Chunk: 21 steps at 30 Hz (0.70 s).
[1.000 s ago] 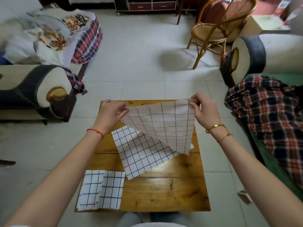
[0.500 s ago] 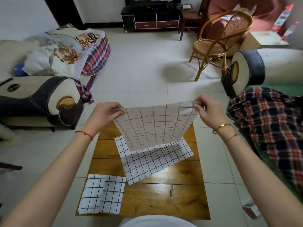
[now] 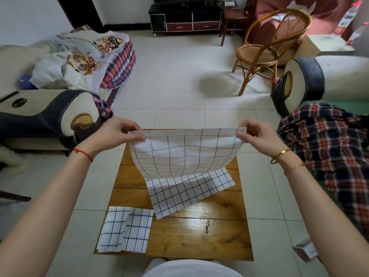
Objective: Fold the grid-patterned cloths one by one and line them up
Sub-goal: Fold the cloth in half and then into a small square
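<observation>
A white grid-patterned cloth (image 3: 185, 152) hangs in the air above the wooden table (image 3: 209, 232), its pale back side facing me. My left hand (image 3: 117, 132) pinches its top left corner and my right hand (image 3: 253, 134) pinches its top right corner, stretching the top edge level. The lower part of the cloth (image 3: 187, 192) bends forward and lies on the table with the black grid showing. Two folded grid cloths (image 3: 125, 229) lie side by side at the table's near left corner, overlapping slightly.
A sofa arm (image 3: 52, 114) stands to the left and a plaid blanket (image 3: 329, 154) covers a seat on the right. A rattan chair (image 3: 273, 45) stands beyond on the tiled floor. A small packet (image 3: 305, 250) lies on the floor at the right.
Both hands have spread apart and levelled the cloth's top edge. The hanging part went from a slanted triangle to a wide sheet, and more of the cloth left the table.
</observation>
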Motion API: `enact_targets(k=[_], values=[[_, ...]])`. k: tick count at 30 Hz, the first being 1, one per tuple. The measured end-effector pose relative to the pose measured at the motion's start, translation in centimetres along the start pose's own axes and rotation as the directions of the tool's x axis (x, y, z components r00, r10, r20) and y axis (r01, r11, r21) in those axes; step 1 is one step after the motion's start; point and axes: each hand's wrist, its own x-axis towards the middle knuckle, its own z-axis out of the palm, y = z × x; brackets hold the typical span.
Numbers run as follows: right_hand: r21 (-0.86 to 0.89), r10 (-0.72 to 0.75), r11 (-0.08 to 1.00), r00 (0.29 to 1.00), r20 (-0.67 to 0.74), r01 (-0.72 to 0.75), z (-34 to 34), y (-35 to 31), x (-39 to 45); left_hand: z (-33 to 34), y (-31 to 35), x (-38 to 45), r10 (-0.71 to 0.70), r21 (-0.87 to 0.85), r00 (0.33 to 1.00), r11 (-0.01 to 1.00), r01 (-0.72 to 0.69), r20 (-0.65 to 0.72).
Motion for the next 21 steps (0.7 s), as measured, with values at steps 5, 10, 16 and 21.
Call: enact_targets(k=[5, 10, 16, 21], values=[[0.067, 0.031, 0.997, 1.000, 0.001, -0.031, 0.5, 0.6, 1.0, 0.3, -0.2, 0.4, -0.025, -0.047, 0.999, 0.999, 0.024, -0.021], [0.074, 0.122, 0.990, 0.991, -0.055, -0.118, 2.4, 2.1, 2.8, 1.4, -1.7, 2.0, -0.046, -0.070, 0.997, 0.997, 0.042, -0.061], [0.076, 0.240, 0.970, 0.951, -0.197, -0.229, 5.9, 4.9, 6.2, 3.5, -5.5, 5.5, -0.085, -0.093, 0.985, 0.993, 0.072, -0.149], [0.119, 0.354, 0.935, 0.895, -0.271, -0.334, 8.8, 6.2, 9.2, 5.1, -8.7, 9.2, -0.137, -0.086, 0.954, 0.989, 0.118, -0.266]])
